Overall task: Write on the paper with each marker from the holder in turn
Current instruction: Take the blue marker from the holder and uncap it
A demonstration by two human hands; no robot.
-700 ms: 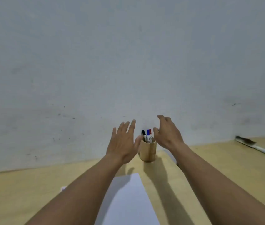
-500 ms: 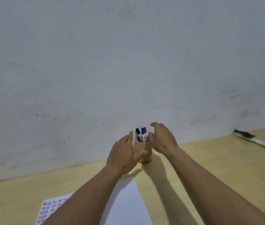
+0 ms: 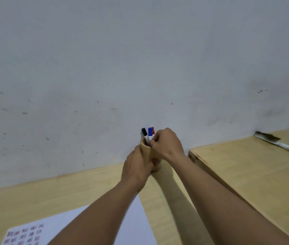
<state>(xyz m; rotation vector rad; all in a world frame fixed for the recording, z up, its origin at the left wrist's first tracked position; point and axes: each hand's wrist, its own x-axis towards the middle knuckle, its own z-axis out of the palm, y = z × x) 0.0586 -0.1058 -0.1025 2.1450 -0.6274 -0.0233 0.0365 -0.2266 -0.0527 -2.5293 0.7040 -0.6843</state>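
- Holder [image 3: 147, 152] at far table [image 3: 51, 195] edge by wall, upright; left hand [image 3: 136, 169] wrapped around it, fingers closed on its body.
- Right hand [image 3: 167, 145] at rim, fingertips pinching among the markers; exact one unclear.
- Risk: pinching two at once, or holder tipping if left grip slackens.
- Count: three markers – black [image 3: 144, 133], blue [image 3: 150, 133], red [image 3: 153, 131]; one holder; one paper [image 3: 136, 223], near, marks at left.

Both forearms and hands [image 3: 136, 167] look bare, seemingly without sleeves or jewellery.
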